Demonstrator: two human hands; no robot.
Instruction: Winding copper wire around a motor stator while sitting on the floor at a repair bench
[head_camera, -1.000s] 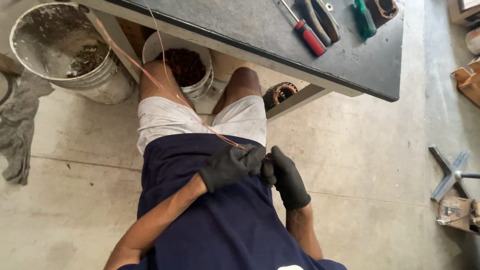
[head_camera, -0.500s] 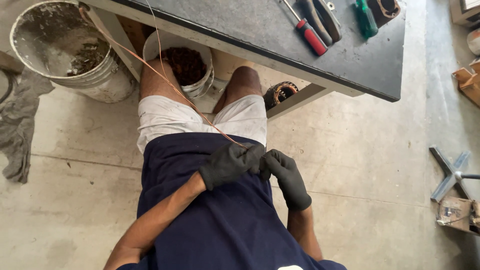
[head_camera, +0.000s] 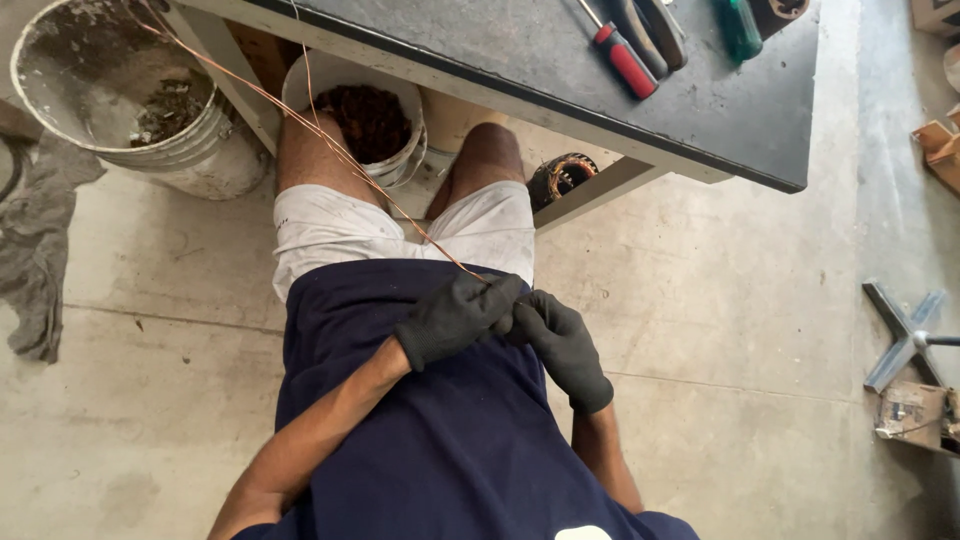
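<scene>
Compared to a second ago, both gloved hands, left hand (head_camera: 455, 318) and right hand (head_camera: 560, 340), sit a touch lower, still pinched shut on the copper wire (head_camera: 300, 118), so it's pulled tauter.

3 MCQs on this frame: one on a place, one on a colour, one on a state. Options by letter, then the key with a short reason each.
1. Where does the copper wire run from the hands?
A. Up and left, past the buckets
B. Right, to the metal stand
C. Down behind the person

2. What colour are the gloves on the left hand and right hand?
A. White
B. Black
C. Orange

3. How does the red-handled screwdriver lie?
A. Held in a hand
C. In the small bucket
B. Flat on the dark tabletop

Key: 1 A, the strand slants up left from the fists; 2 B, both gloves are black; 3 B, it rests on the tabletop untouched.
</scene>
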